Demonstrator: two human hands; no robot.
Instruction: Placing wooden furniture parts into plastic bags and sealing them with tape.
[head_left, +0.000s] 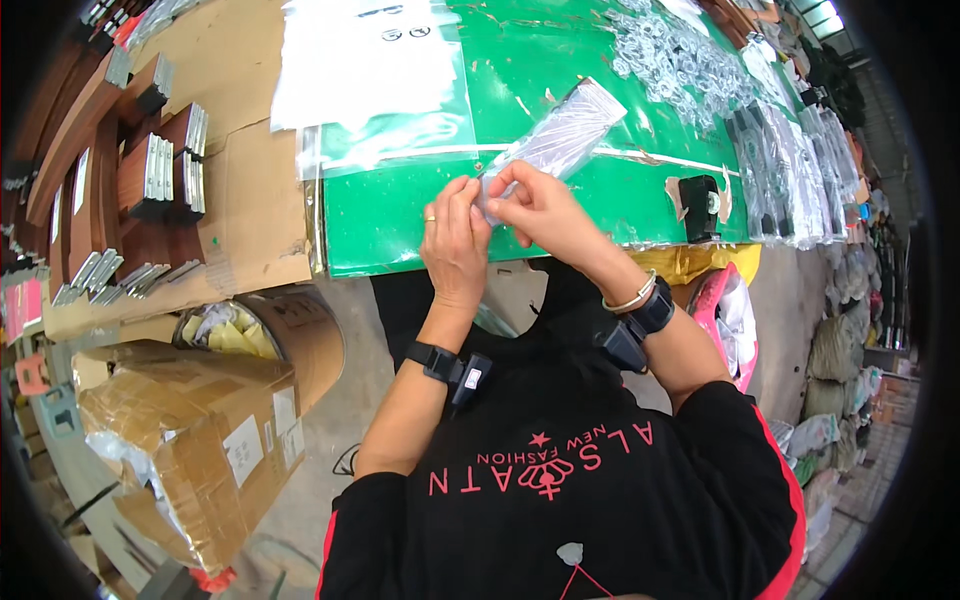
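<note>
A long clear plastic bag (560,130) with something greyish inside slants across the green tabletop (385,235). At its near end, my left hand (457,235) has its fingers curled round the edge of the bag. My right hand (540,212) meets it there, with thumb and index finger pinching the same end. The two hands almost touch each other. Just what the bag contains is hard to make out through the plastic.
Flat clear bags (375,75) are stacked at the back left. Loose clear small parts (680,65) lie back right, near filled bags (790,175) and a black tape dispenser (703,208). Brown bars with metal ends (155,170) rest on cardboard at left. A taped carton (200,450) stands below.
</note>
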